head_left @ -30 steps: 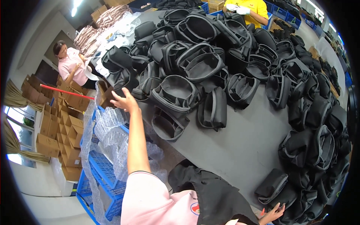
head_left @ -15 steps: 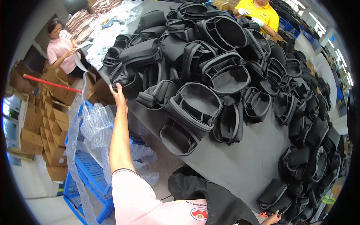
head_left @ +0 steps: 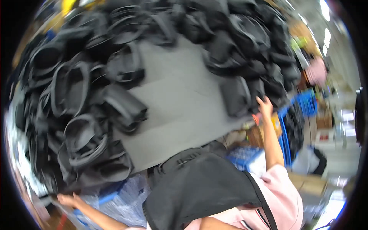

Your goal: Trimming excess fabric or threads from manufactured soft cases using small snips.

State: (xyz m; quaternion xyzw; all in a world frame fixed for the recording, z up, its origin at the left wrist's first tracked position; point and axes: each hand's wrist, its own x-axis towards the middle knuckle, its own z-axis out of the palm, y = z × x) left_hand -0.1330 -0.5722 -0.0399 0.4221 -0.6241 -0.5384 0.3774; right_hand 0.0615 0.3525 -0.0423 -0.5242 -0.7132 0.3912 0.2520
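1. The left hand (head_left: 68, 200) is at the near left, just beside the near end of the left heap of black bags (head_left: 71, 88); blur leaves me unable to tell whether its fingers pinch anything.
2. The right hand (head_left: 264, 106) reaches to the right side, its fingertips at the near end of a dark bag (head_left: 256, 88); I cannot tell whether they grip it or only touch it.
3. A small orange-red thing (head_left: 256, 119) shows just left of the right hand, too blurred to identify.
4. The bags lie on a grey table (head_left: 176, 96), heaped along its left, far and right sides, several gaping.
5. Clear plastic wrap (head_left: 132, 199) bunches below the table's near left edge; a blue crate (head_left: 306, 102) stands farther right.
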